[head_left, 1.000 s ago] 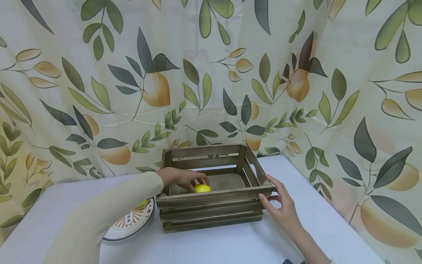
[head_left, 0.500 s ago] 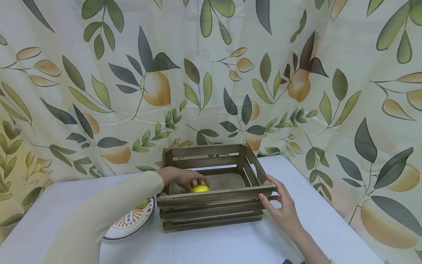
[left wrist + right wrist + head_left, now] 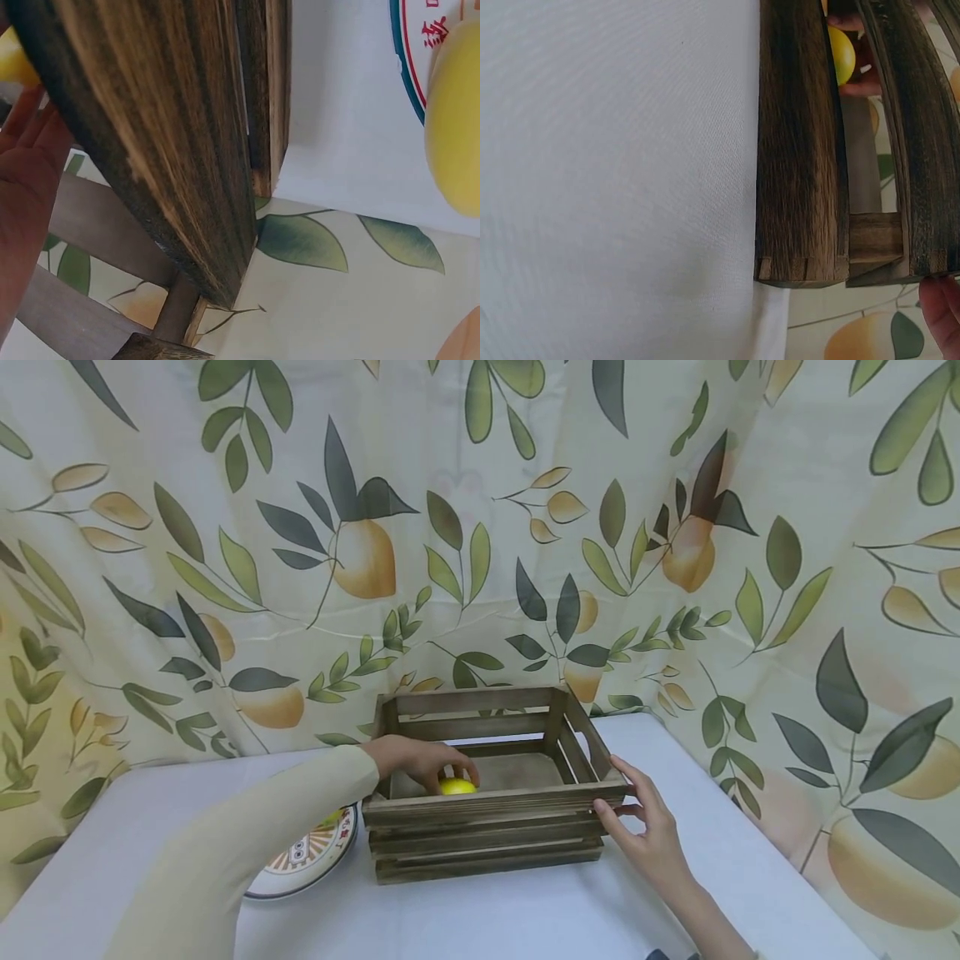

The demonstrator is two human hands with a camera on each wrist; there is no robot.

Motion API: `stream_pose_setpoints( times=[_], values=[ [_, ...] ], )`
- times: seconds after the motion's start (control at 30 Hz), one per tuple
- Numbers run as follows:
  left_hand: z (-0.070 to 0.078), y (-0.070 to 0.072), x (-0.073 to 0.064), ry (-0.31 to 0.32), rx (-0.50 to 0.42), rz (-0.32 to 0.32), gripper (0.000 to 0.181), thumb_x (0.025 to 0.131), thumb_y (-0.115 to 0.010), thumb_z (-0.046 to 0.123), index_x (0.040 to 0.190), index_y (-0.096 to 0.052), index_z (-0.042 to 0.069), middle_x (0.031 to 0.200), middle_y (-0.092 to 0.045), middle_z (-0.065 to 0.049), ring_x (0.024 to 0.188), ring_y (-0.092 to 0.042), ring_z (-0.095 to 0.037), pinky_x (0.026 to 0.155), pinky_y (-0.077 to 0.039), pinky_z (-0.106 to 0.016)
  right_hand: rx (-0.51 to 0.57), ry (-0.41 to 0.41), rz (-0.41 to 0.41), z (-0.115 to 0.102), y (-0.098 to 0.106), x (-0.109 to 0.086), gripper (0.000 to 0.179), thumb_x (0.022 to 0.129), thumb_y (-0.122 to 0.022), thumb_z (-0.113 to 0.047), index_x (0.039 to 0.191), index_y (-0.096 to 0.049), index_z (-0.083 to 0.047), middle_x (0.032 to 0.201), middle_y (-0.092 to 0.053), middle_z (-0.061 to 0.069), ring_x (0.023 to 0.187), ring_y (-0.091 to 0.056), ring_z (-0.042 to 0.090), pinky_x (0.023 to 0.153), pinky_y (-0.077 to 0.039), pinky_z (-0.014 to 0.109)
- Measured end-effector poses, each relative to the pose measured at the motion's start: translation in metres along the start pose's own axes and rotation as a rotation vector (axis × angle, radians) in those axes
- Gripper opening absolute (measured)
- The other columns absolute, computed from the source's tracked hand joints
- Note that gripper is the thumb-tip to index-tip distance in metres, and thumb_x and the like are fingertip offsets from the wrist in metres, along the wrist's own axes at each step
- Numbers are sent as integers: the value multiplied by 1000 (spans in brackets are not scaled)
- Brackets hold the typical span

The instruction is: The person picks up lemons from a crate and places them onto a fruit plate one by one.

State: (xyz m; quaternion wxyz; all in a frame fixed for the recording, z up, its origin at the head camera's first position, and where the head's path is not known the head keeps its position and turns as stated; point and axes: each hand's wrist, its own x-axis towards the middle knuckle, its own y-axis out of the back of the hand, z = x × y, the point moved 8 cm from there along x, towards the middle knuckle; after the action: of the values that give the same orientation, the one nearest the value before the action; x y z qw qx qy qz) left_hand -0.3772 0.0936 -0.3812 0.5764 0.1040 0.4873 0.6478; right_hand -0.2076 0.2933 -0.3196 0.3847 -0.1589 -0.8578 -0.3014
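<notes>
A dark wooden slatted crate stands upright on the table. My left hand reaches over its left end, with curled fingers around a yellow lemon low inside, near the front slats. Through a gap in the slats, the right wrist view shows this lemon against the fingers. My right hand grips the crate's front right corner, thumb at the front slat and fingers along the side. In the left wrist view, an end slat hides part of the left hand.
Left of the crate is a round patterned plate, partly covered by the left sleeve. A second yellow fruit sits on it. White cloth covers the table, and a leaf-and-fruit curtain hangs close behind the crate.
The head view has shifted a little, moving everything slightly right in the picture. The lemon has edged slightly left inside the crate with the left hand's fingers. The right hand keeps its grip.
</notes>
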Motion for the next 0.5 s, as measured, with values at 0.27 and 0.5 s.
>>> stream_pose_setpoints(
  times=[0.27, 0.5],
  values=[
    [6, 7, -3, -49, 24, 67, 57, 84, -69, -9, 135, -53, 11, 128, -49, -9, 119, -46, -23, 101, -47, -36, 0, 2, 0, -2, 0, 1, 65, 71, -66, 22, 132, -47, 13, 120, -53, 30, 93, -52, -9, 72, -48, 6],
    [6, 14, -7, -55, 59, 140, 59, 82, -75, 0, 136, -55, 15, 122, -47, -7, 110, -45, -20, 97, -47, -36, -19, -12, 4, 25, -4, -7, 70, 71, -68, 20, 136, -47, 8, 125, -53, 25, 94, -51, -9, 71, -48, 6]
  ],
)
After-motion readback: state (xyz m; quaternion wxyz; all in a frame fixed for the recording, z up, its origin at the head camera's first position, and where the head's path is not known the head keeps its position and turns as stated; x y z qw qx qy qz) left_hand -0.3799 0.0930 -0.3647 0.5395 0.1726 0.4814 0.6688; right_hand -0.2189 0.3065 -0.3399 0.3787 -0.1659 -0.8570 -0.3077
